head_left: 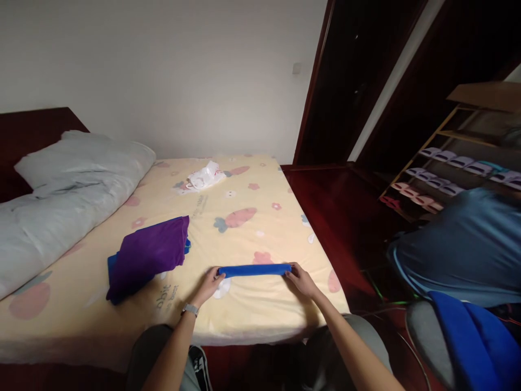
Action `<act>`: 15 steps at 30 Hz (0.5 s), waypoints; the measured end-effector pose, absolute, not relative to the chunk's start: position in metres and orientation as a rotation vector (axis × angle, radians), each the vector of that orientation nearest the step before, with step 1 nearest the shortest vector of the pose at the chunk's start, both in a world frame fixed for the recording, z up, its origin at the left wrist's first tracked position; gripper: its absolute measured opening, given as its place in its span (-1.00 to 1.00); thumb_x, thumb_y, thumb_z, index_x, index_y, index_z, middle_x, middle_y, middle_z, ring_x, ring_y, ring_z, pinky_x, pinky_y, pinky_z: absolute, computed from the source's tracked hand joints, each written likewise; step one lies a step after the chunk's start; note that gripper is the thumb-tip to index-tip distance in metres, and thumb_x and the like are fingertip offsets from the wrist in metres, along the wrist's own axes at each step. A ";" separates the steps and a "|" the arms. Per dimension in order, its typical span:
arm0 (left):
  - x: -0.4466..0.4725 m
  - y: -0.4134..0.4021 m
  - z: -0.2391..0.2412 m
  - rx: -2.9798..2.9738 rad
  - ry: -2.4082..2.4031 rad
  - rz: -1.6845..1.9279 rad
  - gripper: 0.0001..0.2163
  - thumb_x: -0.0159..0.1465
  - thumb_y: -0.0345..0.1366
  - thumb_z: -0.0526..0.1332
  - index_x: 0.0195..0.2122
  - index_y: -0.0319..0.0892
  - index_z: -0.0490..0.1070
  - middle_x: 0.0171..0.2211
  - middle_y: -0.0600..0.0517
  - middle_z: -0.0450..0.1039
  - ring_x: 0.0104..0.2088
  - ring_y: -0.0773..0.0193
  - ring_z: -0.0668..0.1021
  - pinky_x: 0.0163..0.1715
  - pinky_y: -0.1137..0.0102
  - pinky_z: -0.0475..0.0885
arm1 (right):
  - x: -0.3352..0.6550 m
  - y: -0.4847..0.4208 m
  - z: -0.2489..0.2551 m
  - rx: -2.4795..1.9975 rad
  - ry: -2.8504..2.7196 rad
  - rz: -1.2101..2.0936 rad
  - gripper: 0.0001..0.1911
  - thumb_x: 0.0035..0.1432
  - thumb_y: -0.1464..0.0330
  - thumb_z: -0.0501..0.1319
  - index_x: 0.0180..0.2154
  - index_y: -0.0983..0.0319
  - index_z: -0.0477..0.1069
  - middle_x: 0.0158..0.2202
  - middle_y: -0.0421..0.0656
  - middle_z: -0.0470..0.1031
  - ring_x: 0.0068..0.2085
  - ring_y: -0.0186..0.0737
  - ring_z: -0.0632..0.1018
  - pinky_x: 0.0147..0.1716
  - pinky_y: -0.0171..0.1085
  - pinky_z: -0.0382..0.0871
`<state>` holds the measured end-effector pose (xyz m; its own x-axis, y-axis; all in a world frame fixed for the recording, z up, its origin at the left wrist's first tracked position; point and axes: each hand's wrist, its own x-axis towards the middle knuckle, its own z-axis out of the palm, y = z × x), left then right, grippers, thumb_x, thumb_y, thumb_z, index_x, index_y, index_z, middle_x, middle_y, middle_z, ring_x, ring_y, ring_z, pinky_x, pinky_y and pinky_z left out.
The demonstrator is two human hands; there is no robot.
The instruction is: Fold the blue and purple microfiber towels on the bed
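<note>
A narrow folded blue cloth (255, 270) lies across the yellow carrot-print bed sheet (244, 309) near the bed's front edge. My left hand (210, 284) grips its left end and my right hand (300, 278) grips its right end. A watch sits on my left wrist. To the left rests a folded purple cloth (147, 255) on top of another blue cloth (112, 264).
A grey quilt (61, 190) is bunched along the bed's left side. A white plastic bag (204, 177) lies at the far end. On the right are a blue pile (468, 244), a chair with blue fabric (476, 336), a slipper rack (448, 174) and dark red floor.
</note>
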<state>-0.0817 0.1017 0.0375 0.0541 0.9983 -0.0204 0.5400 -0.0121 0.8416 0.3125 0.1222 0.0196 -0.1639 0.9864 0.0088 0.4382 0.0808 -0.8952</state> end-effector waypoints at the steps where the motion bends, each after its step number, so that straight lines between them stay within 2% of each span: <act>1: -0.081 0.109 0.040 1.558 1.572 0.814 -0.70 0.29 -0.11 0.12 -0.10 -0.18 0.47 -0.22 -0.05 0.58 -0.23 0.16 0.59 -0.24 0.33 0.51 | 0.314 0.129 0.020 -1.416 -1.665 1.090 -0.68 0.19 0.15 0.11 -0.12 0.19 0.42 -0.16 -0.09 0.59 -0.14 -0.10 0.59 -0.12 -0.19 0.44; 4: -0.080 0.129 0.045 1.413 1.567 0.709 -0.68 0.24 -0.05 0.18 -0.25 -0.23 0.49 -0.32 -0.04 0.57 -0.28 0.16 0.55 -0.33 0.41 0.43 | 0.317 0.146 0.023 -1.541 -1.693 1.143 -0.67 0.17 0.08 0.13 -0.27 0.21 0.43 -0.28 -0.11 0.58 -0.23 -0.11 0.57 -0.19 -0.21 0.41; 8: -0.081 0.152 0.047 1.297 1.575 0.644 -0.75 0.16 -0.10 0.28 -0.34 -0.22 0.48 -0.47 0.01 0.51 -0.44 0.22 0.51 -0.48 0.45 0.33 | 0.313 0.163 0.034 -1.803 -1.576 1.187 -0.73 0.11 0.12 0.23 -0.36 0.20 0.44 -0.40 -0.11 0.55 -0.31 -0.10 0.56 -0.24 -0.21 0.37; 11: -0.080 0.162 0.047 1.199 1.562 0.641 -0.77 0.13 -0.14 0.33 -0.35 -0.22 0.46 -0.53 0.04 0.47 -0.54 0.28 0.47 -0.54 0.47 0.30 | 0.303 0.169 0.037 -1.830 -1.321 1.311 -0.78 0.03 0.19 0.31 -0.41 0.19 0.38 -0.53 -0.18 0.47 -0.42 -0.12 0.56 -0.29 -0.19 0.40; 15: -0.074 0.160 0.051 1.030 1.481 0.708 -0.69 0.10 -0.11 0.38 -0.25 -0.20 0.43 -0.44 0.00 0.51 -0.48 0.26 0.55 -0.47 0.44 0.41 | 0.294 0.162 0.038 -1.691 -1.154 1.404 -0.74 0.04 0.18 0.30 -0.43 0.17 0.27 -0.48 -0.21 0.46 -0.39 -0.20 0.58 -0.32 -0.23 0.49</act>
